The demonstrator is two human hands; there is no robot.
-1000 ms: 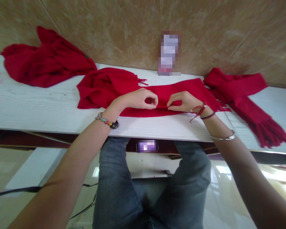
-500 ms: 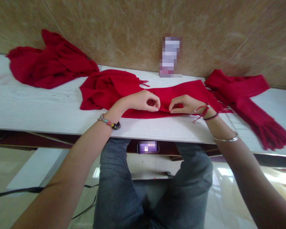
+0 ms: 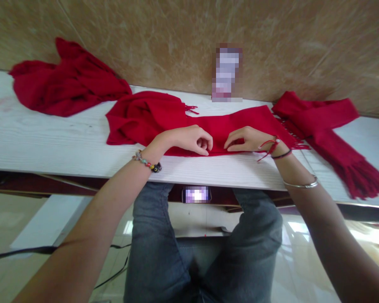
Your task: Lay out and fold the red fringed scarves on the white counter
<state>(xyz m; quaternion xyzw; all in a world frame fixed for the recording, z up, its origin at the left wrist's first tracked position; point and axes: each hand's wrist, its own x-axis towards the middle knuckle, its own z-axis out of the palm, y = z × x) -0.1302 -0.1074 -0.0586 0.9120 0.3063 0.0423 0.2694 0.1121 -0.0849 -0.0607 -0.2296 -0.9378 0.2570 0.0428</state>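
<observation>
A red scarf (image 3: 219, 130) lies stretched along the white tabletop in front of me, bunched at its left end and fringed at its right. My left hand (image 3: 197, 139) is curled at the scarf's front edge, thumb and fingertips pinched on the cloth. Just to the right, my right hand (image 3: 244, 139) pinches the same edge, its fingers bent and the wrist resting low over the scarf. A short gap of flat red cloth shows between the two hands. The exact grip of the fingertips is partly hidden.
A crumpled red cloth (image 3: 69, 82) lies at the back left against the marbled wall (image 3: 164, 42). At the right is a folded, fringed red scarf (image 3: 328, 126). A blurred upright item (image 3: 227, 71) stands by the wall. A phone (image 3: 196, 194) sits below the white tabletop's edge (image 3: 82, 155).
My left hand has shifted slightly down towards the scarf's front edge. The cloth between the hands, raised in a small fold before, now lies flatter. My right hand has barely moved.
</observation>
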